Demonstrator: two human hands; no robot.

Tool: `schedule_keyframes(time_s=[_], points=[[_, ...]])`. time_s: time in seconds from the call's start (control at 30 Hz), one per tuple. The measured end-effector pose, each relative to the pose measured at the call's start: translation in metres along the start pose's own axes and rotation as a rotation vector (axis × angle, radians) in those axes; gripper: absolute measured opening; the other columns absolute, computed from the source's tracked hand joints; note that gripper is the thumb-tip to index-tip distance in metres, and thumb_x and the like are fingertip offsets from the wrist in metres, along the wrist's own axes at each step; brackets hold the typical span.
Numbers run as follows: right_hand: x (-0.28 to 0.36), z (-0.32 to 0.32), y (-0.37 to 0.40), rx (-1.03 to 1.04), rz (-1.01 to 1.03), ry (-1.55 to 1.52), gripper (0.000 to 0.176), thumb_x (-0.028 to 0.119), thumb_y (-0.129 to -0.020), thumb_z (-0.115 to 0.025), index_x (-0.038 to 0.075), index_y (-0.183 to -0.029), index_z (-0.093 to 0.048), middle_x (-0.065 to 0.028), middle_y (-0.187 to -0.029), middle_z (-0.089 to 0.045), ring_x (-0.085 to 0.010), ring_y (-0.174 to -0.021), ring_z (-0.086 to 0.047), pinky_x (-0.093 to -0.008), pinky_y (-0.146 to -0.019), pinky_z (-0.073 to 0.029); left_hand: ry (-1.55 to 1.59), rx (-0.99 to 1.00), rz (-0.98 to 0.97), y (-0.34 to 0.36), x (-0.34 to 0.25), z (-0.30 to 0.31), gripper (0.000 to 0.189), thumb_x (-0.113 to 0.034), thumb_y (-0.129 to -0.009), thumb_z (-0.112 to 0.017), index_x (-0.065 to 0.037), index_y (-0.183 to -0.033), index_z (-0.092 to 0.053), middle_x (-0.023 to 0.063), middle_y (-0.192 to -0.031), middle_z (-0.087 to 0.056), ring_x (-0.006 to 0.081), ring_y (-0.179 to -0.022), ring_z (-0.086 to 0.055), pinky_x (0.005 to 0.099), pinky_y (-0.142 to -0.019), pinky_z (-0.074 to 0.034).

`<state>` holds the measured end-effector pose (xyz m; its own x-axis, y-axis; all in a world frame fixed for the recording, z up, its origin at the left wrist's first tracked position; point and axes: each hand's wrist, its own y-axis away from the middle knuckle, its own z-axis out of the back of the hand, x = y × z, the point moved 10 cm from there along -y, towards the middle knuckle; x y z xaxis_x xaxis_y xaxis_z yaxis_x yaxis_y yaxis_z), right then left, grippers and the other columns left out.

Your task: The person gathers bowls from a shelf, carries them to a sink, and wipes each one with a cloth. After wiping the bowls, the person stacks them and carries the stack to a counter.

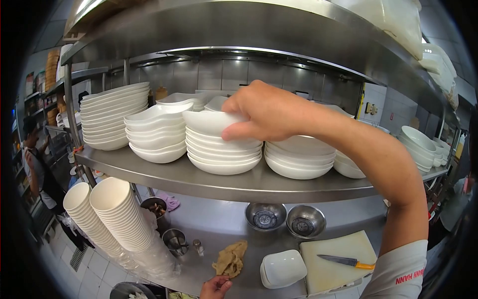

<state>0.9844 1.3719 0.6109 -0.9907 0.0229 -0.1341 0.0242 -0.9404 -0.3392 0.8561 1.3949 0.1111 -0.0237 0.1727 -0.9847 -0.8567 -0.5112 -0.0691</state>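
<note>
Right hand [256, 112] grips top bowl [206, 122] on stack [224, 162]; probably stiff, slick, chippable, so take rim. Left hand [215, 288] below stack, can't tell grip.

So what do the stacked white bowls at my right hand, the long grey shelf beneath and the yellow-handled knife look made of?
White bowls: probably glazed ceramic, possibly melamine; smooth, glossy highlights. Shelf: satin metal, likely steel; soft reflections. Knife: metal blade, dull grey sheen; evenly yellow handle, probably plastic.

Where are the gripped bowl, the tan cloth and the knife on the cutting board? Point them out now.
Gripped bowl [207, 123]: head view, outer side wall.
Tan cloth [230, 258]: head view, middle of its crumpled surface.
Knife [344, 260]: head view, blade, towards the handle.
</note>
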Motion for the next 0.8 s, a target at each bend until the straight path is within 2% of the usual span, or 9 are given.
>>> schedule_keyframes(time_s=[0.1, 0.23, 0.33, 0.53, 0.63, 0.73, 0.8], points=[[-0.009, 0.020, -0.004, -0.130, 0.003, 0.070, 0.039, 0.033, -0.085, -0.071, -0.004, -0.094, -0.067, -0.0207, -0.080, -0.067, -0.0327, -0.072, -0.064, -0.0418, -0.069, -0.049, 0.003, -0.010, -0.002, -0.004, -0.002, 0.001, 0.029, -0.026, -0.092, -0.067, -0.003, -0.110, -0.066, 0.0056, -0.074, -0.064, 0.0130, -0.068, -0.054, 0.0316, -0.064, -0.048], [-0.045, 0.046, -0.018, -0.133, -0.191, 0.069, 0.040, 0.034, -0.084, -0.072, -0.002, -0.101, -0.070, -0.0204, -0.085, -0.070, -0.0318, -0.077, -0.067, -0.0414, -0.073, -0.050, -0.006, -0.018, -0.035, -0.006, -0.005, 0.003, 0.030, -0.026, -0.092, -0.067, -0.003, -0.112, -0.066, 0.0058, -0.075, -0.064, 0.0130, -0.068, -0.054, 0.0317, -0.064, -0.048], [-0.092, 0.030, -0.038, -0.276, -0.140, 0.162, 0.040, 0.033, -0.083, -0.072, -0.002, -0.100, -0.070, -0.0215, -0.087, -0.069, -0.0329, -0.081, -0.068, -0.0409, -0.076, -0.051, 0.018, -0.013, -0.034, -0.006, -0.001, 0.005, 0.031, -0.027, -0.092, -0.066, -0.004, -0.113, -0.066, 0.0062, -0.075, -0.064, 0.0131, -0.068, -0.054, 0.0316, -0.064, -0.048], [-0.122, -0.014, -0.061, -0.070, -0.212, 0.182, 0.039, 0.034, -0.081, -0.071, -0.003, -0.094, -0.071, -0.0227, -0.085, -0.069, -0.0353, -0.081, -0.067, -0.0422, -0.077, -0.051, -0.047, -0.035, 0.005, -0.003, 0.005, 0.014, 0.031, -0.026, -0.093, -0.065, -0.004, -0.115, -0.066, 0.0055, -0.074, -0.063, 0.0125, -0.067, -0.053, 0.0319, -0.062, -0.048], [-0.123, -0.029, -0.068, 0.007, -0.221, 0.248, 0.038, 0.033, -0.082, -0.070, 0.000, -0.101, -0.071, -0.0225, -0.099, -0.069, -0.0363, -0.094, -0.066, -0.0430, -0.083, -0.051, -0.013, -0.039, -0.008, -0.003, 0.007, 0.016, 0.030, -0.026, -0.093, -0.065, -0.004, -0.114, -0.066, 0.0043, -0.073, -0.062, 0.0121, -0.065, -0.052, 0.0320, -0.060, -0.047], [-0.123, -0.047, -0.074, 0.120, -0.257, 0.234, 0.035, 0.033, -0.086, -0.067, 0.001, -0.099, -0.071, -0.0223, -0.097, -0.069, -0.0357, -0.092, -0.067, -0.0441, -0.080, -0.052, -0.035, -0.007, 0.116, -0.001, 0.009, 0.020, 0.030, -0.025, -0.093, -0.065, -0.003, -0.114, -0.066, 0.0036, -0.072, -0.062, 0.0122, -0.066, -0.052, 0.0317, -0.060, -0.047], [-0.125, -0.057, -0.073, 0.116, -0.268, 0.184, 0.036, 0.035, -0.089, -0.064, -0.001, -0.090, -0.069, -0.0223, -0.087, -0.067, -0.0367, -0.082, -0.065, -0.0448, -0.075, -0.050, -0.073, -0.036, 0.059, -0.002, 0.008, 0.023, 0.030, -0.024, -0.093, -0.066, -0.002, -0.113, -0.066, 0.0035, -0.072, -0.062, 0.0121, -0.065, -0.052, 0.0316, -0.060, -0.047]])
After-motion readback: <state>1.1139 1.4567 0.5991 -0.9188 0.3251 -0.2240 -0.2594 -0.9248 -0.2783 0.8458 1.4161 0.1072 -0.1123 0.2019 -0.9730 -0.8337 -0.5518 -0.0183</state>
